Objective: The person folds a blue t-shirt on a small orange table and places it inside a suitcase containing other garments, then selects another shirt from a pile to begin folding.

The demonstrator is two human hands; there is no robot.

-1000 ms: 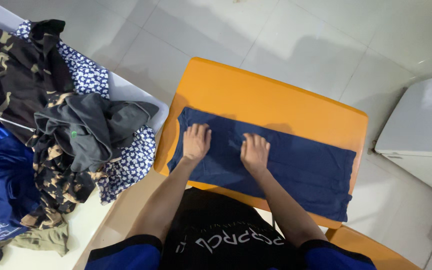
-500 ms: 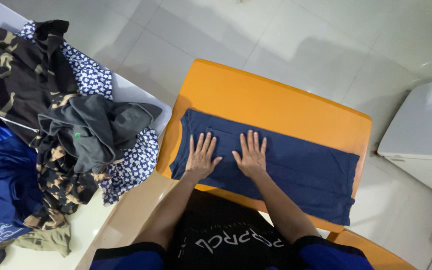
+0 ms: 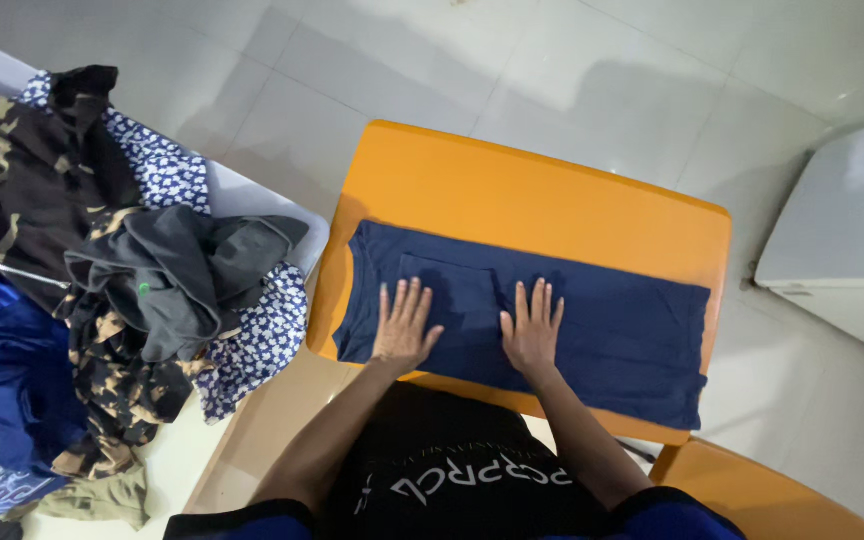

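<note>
A dark navy garment [image 3: 612,335] lies folded into a long strip across an orange table [image 3: 512,190]. My left hand [image 3: 402,328] rests flat on its left part, fingers spread and pointing away from me. My right hand [image 3: 533,330] lies flat on the cloth a little to the right, fingers spread too. Both palms press on the fabric near the table's front edge. Neither hand grips anything.
A heap of clothes [image 3: 102,260] covers a white surface [image 3: 242,190] at the left: camouflage, blue floral, grey and bright blue pieces. A white cabinet [image 3: 842,240] stands at the right. Pale floor tiles [image 3: 402,60] lie beyond. Another orange surface [image 3: 762,490] shows bottom right.
Both hands went from curled on the cloth to flat with fingers spread. They slid toward me, and the right hand moved a little further right.
</note>
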